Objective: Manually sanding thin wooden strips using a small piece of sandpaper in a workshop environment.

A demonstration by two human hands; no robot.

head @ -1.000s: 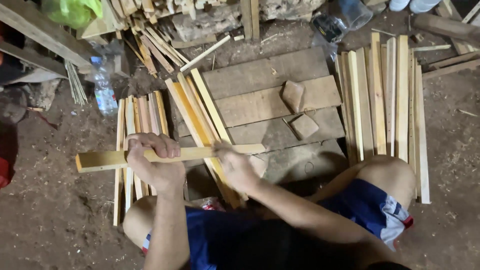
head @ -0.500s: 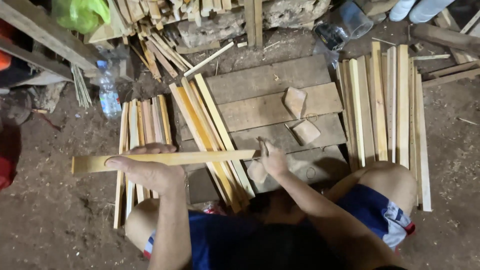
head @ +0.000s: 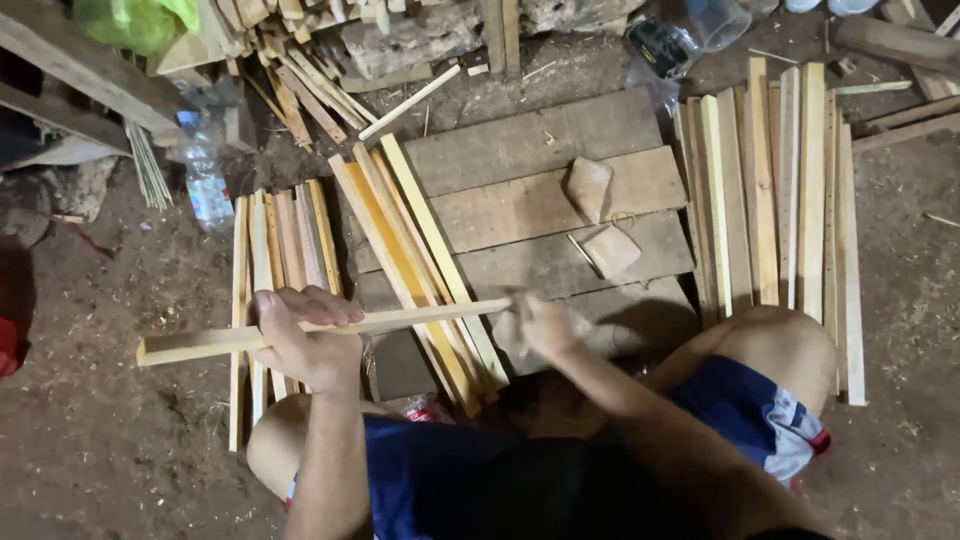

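Observation:
My left hand [head: 300, 338] is closed around a long pale wooden strip [head: 420, 318], which lies level across my lap above the dirt floor. The strip's left end sticks out past that hand. My right hand [head: 545, 325] is at the strip's right end, fingers curled and blurred by motion. Whether it grips the strip or something small is unclear. Under the strip lie several yellow-edged slats [head: 420, 260], leaning on a platform of dark planks [head: 520, 150]. My bare knees and blue shorts fill the bottom of the view.
A row of slats [head: 770, 190] lies to the right and a smaller bundle [head: 285, 240] to the left. Two small wooden blocks [head: 588, 185] rest on the planks. A plastic bottle [head: 205, 185], scrap wood [head: 300, 60] and a clear cup [head: 715, 18] lie at the back.
My right hand slid rightward along the strip from near its middle to its right end. The left hand kept its grip, and the strip tilted slightly.

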